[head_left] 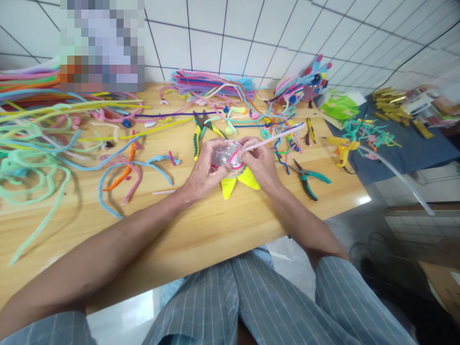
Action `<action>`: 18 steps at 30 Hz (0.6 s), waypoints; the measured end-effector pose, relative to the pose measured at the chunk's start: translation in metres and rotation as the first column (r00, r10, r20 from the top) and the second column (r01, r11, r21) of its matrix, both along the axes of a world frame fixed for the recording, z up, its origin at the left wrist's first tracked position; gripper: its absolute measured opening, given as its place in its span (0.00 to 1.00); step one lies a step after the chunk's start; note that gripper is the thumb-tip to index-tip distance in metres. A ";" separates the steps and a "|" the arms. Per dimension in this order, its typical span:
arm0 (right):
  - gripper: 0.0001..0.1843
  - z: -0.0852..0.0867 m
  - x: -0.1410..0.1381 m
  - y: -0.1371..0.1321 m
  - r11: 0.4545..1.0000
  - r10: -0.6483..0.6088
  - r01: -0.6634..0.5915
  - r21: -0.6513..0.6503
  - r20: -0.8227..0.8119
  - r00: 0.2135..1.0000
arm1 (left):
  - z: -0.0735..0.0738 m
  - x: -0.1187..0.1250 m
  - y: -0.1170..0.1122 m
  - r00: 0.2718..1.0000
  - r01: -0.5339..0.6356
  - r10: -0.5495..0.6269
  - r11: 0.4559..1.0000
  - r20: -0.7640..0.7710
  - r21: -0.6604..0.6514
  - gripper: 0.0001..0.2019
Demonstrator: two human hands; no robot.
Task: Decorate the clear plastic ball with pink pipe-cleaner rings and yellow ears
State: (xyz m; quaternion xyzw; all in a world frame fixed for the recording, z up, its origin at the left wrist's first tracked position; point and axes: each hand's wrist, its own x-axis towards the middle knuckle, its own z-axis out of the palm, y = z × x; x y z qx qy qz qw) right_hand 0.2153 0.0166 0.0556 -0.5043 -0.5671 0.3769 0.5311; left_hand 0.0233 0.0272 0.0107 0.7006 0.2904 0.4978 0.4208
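Note:
My left hand (203, 175) is closed around a clear plastic ball (225, 155) wrapped with pink pipe cleaner, held just above the wooden table (201, 230). Two yellow fuzzy cones (239, 182) hang from the ball's underside. My right hand (260, 163) pinches a long pink pipe cleaner (276, 136) against the ball's right side; the free end sticks out up and to the right.
Loose pipe cleaners (53, 139) of many colours cover the left and back of the table. Yellow-handled pliers (197, 134) lie behind the hands, teal pliers (309, 179) to the right. A yellow glue gun (341, 148) and a green box (339, 106) sit at the right.

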 end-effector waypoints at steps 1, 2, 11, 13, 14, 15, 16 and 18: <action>0.10 0.000 0.000 0.000 1.000 0.001 -0.001 0.001 -0.002 1.000 | 0.000 0.000 0.000 1.000 0.003 -0.003 1.000 -0.002 0.000 0.22; 0.10 0.000 0.000 0.000 1.000 0.002 -0.002 0.002 -0.004 1.000 | 0.000 -0.001 0.000 1.000 0.004 -0.004 1.000 -0.003 0.001 0.22; 0.13 -0.001 0.001 0.001 1.000 0.007 -0.007 -0.015 -0.011 1.000 | -0.002 -0.002 0.002 1.000 0.004 -0.004 1.000 -0.002 -0.019 0.24; 0.14 -0.002 0.001 0.002 1.000 0.008 -0.008 -0.018 -0.011 1.000 | -0.002 -0.002 0.001 1.000 0.012 -0.012 1.000 -0.010 -0.011 0.24; 0.14 -0.002 0.001 0.002 1.000 0.008 -0.008 -0.019 -0.013 1.000 | -0.002 -0.002 0.001 1.000 0.015 -0.015 1.000 -0.013 -0.007 0.24; 0.14 -0.002 0.001 0.002 1.000 0.009 -0.010 -0.020 -0.017 1.000 | -0.001 -0.002 0.001 1.000 0.019 -0.019 1.000 -0.015 -0.004 0.23; 0.14 -0.002 0.002 0.002 1.000 0.010 -0.011 -0.020 -0.022 1.000 | -0.001 -0.002 0.001 1.000 0.020 -0.020 1.000 -0.016 -0.003 0.23; 0.13 -0.003 0.002 0.002 1.000 0.012 -0.012 -0.019 -0.032 0.999 | -0.001 -0.002 0.001 1.000 0.022 -0.022 1.000 -0.013 -0.003 0.23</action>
